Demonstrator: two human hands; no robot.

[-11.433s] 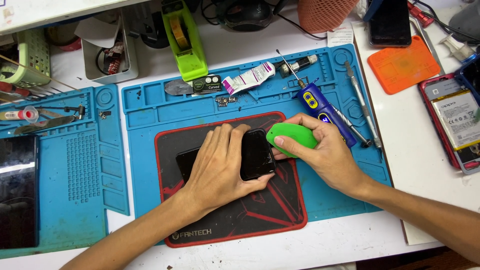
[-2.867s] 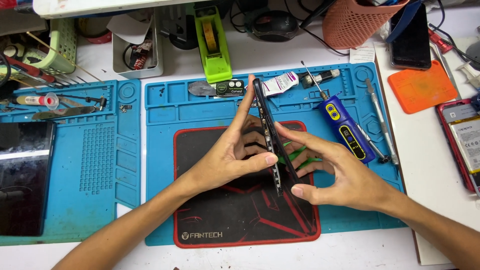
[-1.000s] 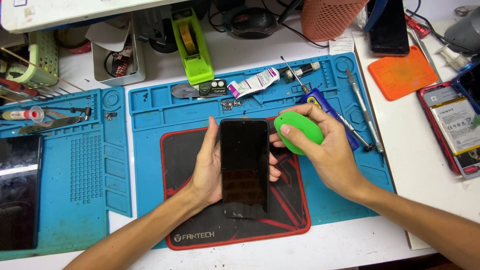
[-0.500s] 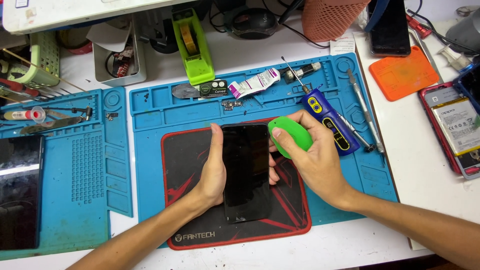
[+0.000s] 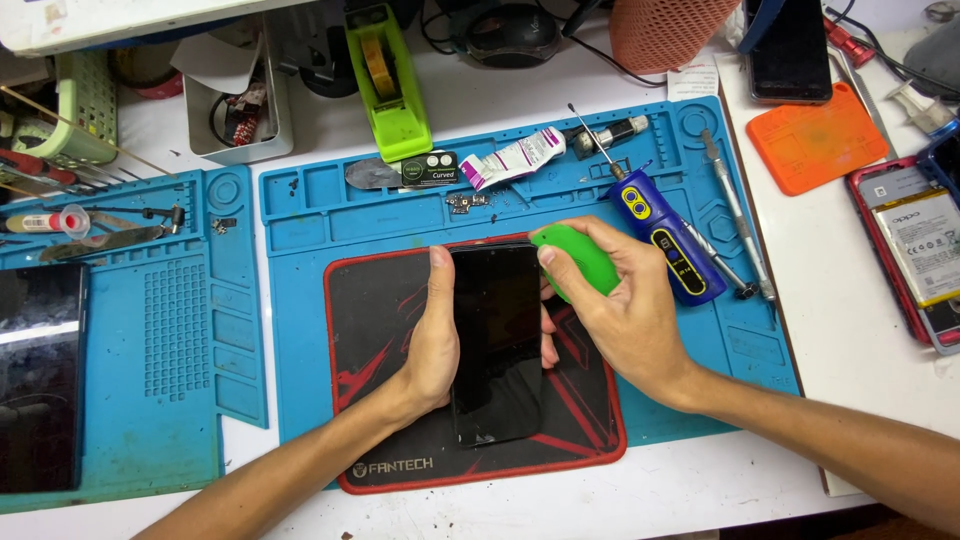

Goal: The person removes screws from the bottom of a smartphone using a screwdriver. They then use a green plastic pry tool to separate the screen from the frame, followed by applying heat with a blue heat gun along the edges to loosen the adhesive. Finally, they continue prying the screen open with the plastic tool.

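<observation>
This is a phone-repair workshop: blue silicone repair mats (image 5: 330, 215) cover a white worktop (image 5: 700, 485), with an electric screwdriver (image 5: 668, 237), a green tape dispenser (image 5: 385, 75) and an opened phone showing its battery (image 5: 925, 250).

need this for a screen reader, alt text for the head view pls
A person's left hand holds a dark phone screen-up over a black and red pad, while the right hand presses a green tool against the phone's upper right edge. Blue mats with small tools surround the pad.
</observation>
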